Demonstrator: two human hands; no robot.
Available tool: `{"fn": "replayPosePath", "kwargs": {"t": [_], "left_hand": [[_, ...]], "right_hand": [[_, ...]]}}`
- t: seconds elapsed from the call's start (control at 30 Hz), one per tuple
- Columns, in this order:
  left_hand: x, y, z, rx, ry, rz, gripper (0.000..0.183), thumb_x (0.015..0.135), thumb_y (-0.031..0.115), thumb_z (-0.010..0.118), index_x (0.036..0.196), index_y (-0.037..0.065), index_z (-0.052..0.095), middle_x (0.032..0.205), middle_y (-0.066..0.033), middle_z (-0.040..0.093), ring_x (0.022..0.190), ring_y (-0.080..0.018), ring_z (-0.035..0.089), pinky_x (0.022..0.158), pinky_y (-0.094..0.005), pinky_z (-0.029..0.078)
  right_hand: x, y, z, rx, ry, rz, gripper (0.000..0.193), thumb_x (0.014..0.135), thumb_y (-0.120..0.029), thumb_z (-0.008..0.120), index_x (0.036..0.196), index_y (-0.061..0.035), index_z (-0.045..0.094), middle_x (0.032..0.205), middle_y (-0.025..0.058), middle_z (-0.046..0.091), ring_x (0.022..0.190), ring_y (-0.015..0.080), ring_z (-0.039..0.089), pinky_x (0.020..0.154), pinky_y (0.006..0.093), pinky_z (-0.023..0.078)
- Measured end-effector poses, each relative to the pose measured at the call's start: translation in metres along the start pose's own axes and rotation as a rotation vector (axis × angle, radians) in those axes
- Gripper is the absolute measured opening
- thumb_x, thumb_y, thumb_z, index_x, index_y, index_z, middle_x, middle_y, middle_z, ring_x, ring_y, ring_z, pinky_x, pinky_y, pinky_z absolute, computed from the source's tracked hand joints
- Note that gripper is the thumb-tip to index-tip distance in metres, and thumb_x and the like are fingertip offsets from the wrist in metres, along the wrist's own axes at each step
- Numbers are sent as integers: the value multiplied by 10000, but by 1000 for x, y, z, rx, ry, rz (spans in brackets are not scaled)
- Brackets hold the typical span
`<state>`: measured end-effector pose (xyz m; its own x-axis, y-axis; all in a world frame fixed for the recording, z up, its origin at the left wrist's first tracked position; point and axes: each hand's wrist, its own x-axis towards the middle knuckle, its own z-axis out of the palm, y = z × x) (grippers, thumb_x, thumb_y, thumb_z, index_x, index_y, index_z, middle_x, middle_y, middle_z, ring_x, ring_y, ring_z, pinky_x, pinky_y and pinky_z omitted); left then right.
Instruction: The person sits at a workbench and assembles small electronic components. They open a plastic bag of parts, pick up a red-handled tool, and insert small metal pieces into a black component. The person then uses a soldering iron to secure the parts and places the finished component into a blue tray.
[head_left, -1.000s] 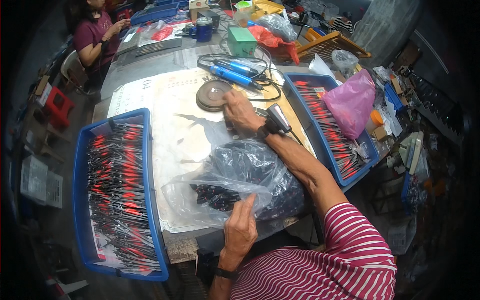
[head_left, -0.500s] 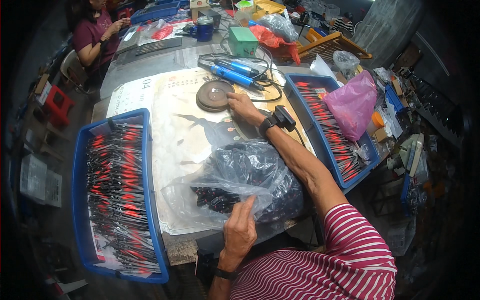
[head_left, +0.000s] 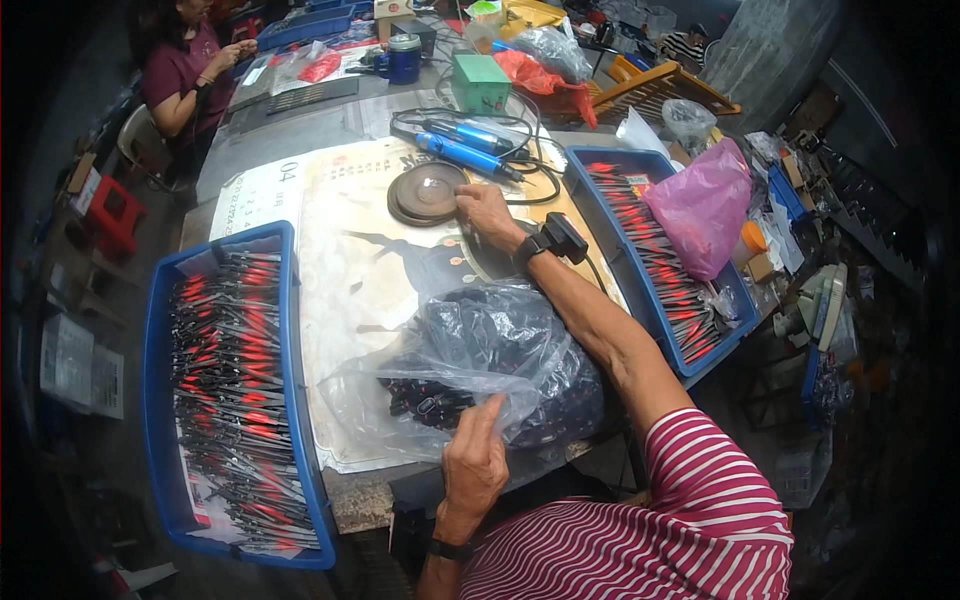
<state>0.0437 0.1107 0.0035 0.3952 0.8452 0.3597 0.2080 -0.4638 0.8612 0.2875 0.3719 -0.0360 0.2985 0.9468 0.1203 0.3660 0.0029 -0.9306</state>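
My right hand (head_left: 487,213) reaches across the table, its fingers closed on the right edge of a round brown disc (head_left: 432,190). That disc looks like a lid, sitting slightly off-centre over a matching round piece beneath. Near the table's front edge, my left hand (head_left: 474,470) pinches the rim of a clear plastic bag (head_left: 505,350). Inside the bag lie many small black parts (head_left: 430,400) with pinkish specks; their kind is too small to make out. Two blue pen-shaped electric screwdrivers (head_left: 465,152) with cables lie just beyond the disc.
A blue tray (head_left: 292,400) of slim black-and-red parts stands at left. Another blue tray (head_left: 660,340) at right holds similar parts, with a pink bag (head_left: 705,210) over its side. Farther back are a green box (head_left: 482,84), a dark blue mug (head_left: 403,60) and a seated person (head_left: 180,70).
The upper disc has shifted slightly right, showing more of the round piece under its left edge. My left hand stays at the bag's rim. The view has moved slightly.
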Motion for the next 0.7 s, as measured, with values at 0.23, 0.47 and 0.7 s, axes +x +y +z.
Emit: {"fn": "replayPosePath", "kwargs": {"t": [0.23,0.47,0.7], "left_hand": [[0,-1,1,-7,-1,-8,525,724,-142,480,1212,34,558,999,-194,598,872,-393,623,701,-422,518],[0,-1,1,-7,4,-9,509,729,-140,488,1202,31,562,989,-196,597,863,-396,623,699,-422,513],[2,2,-3,-47,-28,-65,472,754,-133,514,1197,24,565,992,-204,595,890,-391,609,728,-411,503]], "right_hand": [[-1,2,-2,116,208,81,127,765,-46,637,866,23,672,774,91,653,618,122,574,485,248,433],[-1,-3,-9,270,168,116,136,661,51,594,575,0,501,549,64,512,407,141,482,355,299,343],[0,2,-8,365,146,252,208,674,14,579,518,-33,449,502,40,443,381,129,407,340,310,263]]}}
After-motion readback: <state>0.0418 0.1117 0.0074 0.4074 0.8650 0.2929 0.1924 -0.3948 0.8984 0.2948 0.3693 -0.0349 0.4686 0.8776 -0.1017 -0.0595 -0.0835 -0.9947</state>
